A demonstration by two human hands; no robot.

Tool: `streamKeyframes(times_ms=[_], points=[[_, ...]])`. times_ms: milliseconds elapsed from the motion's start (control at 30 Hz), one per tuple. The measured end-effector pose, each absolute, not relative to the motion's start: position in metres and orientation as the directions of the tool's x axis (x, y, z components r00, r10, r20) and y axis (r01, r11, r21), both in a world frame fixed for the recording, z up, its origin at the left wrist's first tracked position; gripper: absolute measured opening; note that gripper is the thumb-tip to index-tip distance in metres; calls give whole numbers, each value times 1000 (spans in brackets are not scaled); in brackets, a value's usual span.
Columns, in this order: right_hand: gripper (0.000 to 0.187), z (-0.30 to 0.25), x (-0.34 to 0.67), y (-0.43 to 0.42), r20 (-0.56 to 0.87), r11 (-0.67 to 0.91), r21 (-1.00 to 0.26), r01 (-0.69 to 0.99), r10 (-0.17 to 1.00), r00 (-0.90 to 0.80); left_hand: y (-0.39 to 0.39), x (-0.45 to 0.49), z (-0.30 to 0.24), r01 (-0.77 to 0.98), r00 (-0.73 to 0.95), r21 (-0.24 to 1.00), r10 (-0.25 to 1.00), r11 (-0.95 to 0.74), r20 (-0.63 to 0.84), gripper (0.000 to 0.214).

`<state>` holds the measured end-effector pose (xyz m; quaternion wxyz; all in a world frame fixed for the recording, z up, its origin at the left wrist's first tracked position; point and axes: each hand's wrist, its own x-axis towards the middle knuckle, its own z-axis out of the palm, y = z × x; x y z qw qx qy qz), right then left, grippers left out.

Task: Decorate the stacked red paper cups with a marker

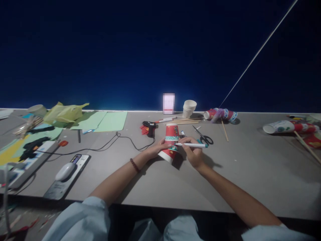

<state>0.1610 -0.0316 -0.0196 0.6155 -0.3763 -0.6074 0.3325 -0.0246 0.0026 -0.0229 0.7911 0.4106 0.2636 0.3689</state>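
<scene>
My left hand (159,148) is closed around a pair of red patterned paper cups (172,132), joined end to end with teal-and-white bands near the middle. The cups lean a little above the grey table, one white rim toward me. In my right hand (193,154) is a white marker (194,145) with a teal end, pinched between the fingers. Its left tip meets or nearly meets the cups' middle; I cannot tell if it touches. Just beyond my right hand lie black-handled scissors (206,139). A black glue gun (149,127) rests beyond my left hand.
Stacked white cups (189,108) and wooden sticks (187,121) stand and lie at the back. Decorated cup pieces (227,114) lie right. The glue gun's cord (100,148) crosses left to a power strip (35,164). A phone (56,190) carries a white case. Green paper (112,121) lies behind.
</scene>
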Motion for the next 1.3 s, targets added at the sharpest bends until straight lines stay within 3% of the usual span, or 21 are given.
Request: streamKeyframes(times_ms=[300, 800, 1300], points=[[10, -15, 161, -32, 531, 531, -847, 0, 847, 19, 4, -27, -27, -350, 568, 844, 808, 407, -155, 61], [7, -18, 161, -32, 468, 466, -883, 56, 882, 47, 3, -25, -24, -360, 576, 841, 806, 403, -139, 61], [7, -12, 157, -31, 466, 470, -880, -64, 882, 70, 1, -26, -17, -357, 597, 850, 795, 387, -111, 62]])
